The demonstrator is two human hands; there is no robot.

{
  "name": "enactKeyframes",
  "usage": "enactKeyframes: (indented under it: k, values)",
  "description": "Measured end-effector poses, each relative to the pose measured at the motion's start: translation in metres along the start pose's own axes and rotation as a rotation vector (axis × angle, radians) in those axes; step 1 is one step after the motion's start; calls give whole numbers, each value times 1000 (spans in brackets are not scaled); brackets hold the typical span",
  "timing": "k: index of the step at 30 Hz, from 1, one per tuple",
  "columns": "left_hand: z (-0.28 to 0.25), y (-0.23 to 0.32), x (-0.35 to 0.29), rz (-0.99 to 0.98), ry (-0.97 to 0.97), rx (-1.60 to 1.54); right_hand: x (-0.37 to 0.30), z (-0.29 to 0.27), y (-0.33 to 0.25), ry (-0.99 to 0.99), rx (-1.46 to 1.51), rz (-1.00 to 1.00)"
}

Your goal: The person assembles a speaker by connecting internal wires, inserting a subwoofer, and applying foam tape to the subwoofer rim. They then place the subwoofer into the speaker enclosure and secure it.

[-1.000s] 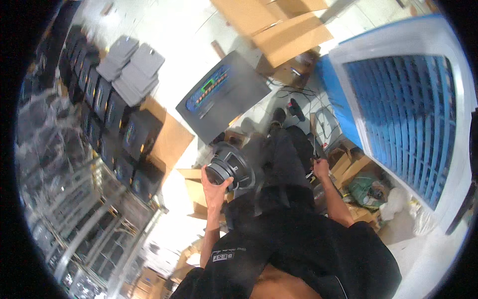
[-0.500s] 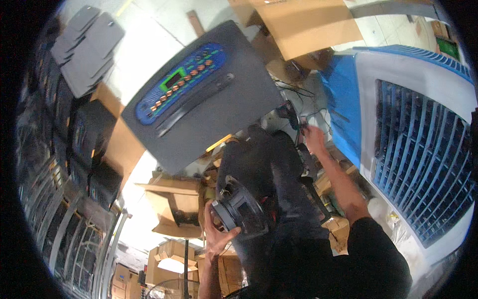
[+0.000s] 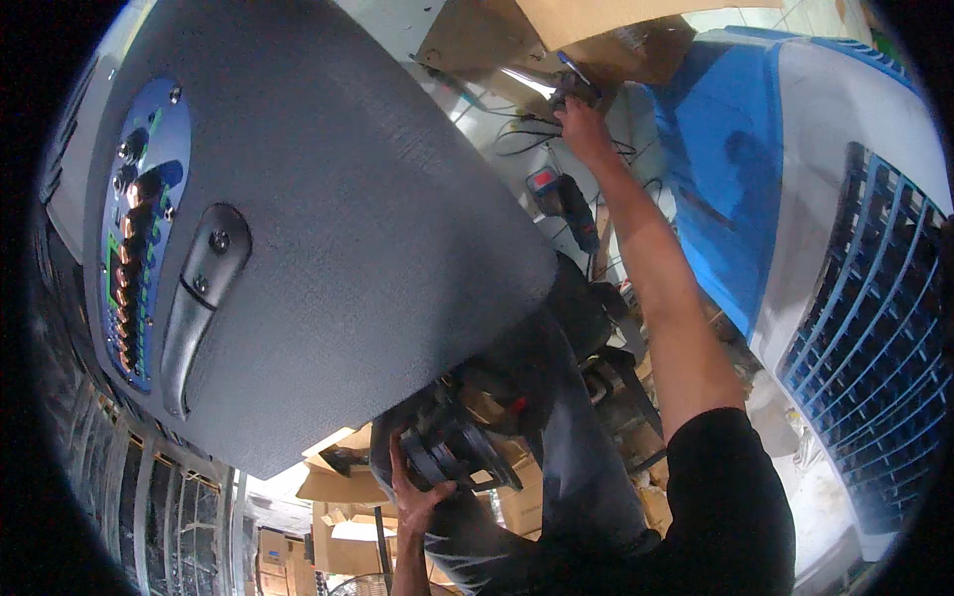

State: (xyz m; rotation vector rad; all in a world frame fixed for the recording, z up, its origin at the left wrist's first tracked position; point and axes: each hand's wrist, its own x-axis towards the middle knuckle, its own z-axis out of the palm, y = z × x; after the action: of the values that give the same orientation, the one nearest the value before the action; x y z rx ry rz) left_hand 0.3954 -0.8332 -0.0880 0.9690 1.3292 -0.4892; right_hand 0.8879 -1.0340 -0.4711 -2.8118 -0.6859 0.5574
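Observation:
My left hand (image 3: pixel 417 502) is wrapped round the magnet end of a round black loudspeaker driver (image 3: pixel 452 452), held over my lap. The driver's frame is tilted, and its far side lies in shadow below a large dark grey speaker cabinet (image 3: pixel 348 199). On the cabinet's face are a blue control panel with a row of copper-coloured knobs (image 3: pixel 124 288) and a black handle (image 3: pixel 214 283). Stretched far forward, my right hand (image 3: pixel 584 124) has its fingers closed round a small dark object (image 3: pixel 574 91) with a blue part, too unclear to name. A cordless drill (image 3: pixel 568 207) lies nearer than that hand.
Cables (image 3: pixel 527 134) run over the floor by the drill. A cardboard box (image 3: pixel 636 50) stands ahead. To the right is a large blue and white air cooler (image 3: pixel 730 169) with a slatted grille. Opened cartons (image 3: pixel 343 541) stand at lower left, beside metal racks (image 3: pixel 149 497).
My right hand has moved forward, past the drill, to the small dark object. The view has shifted, so the cabinet looms larger at left. My left hand still holds the loudspeaker driver.

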Motion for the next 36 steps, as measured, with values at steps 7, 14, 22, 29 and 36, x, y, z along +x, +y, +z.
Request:
enactKeyframes:
  k: [7,14,22,29,36]
  values:
    - [0,24,-18,4,-12,60,-134,-67,-43,-171,160,59]
    - [-7,45,-38,63,-43,50,-388,-245,-172,-785,473,370]
    - [-13,59,-67,41,-155,-105,-455,-365,-245,-1367,-83,399]
    - [-39,59,-38,10,-274,-273,-316,-284,-206,-427,-3,-275]
    - [-62,68,16,107,-232,-361,-103,-76,-99,-275,335,-199]
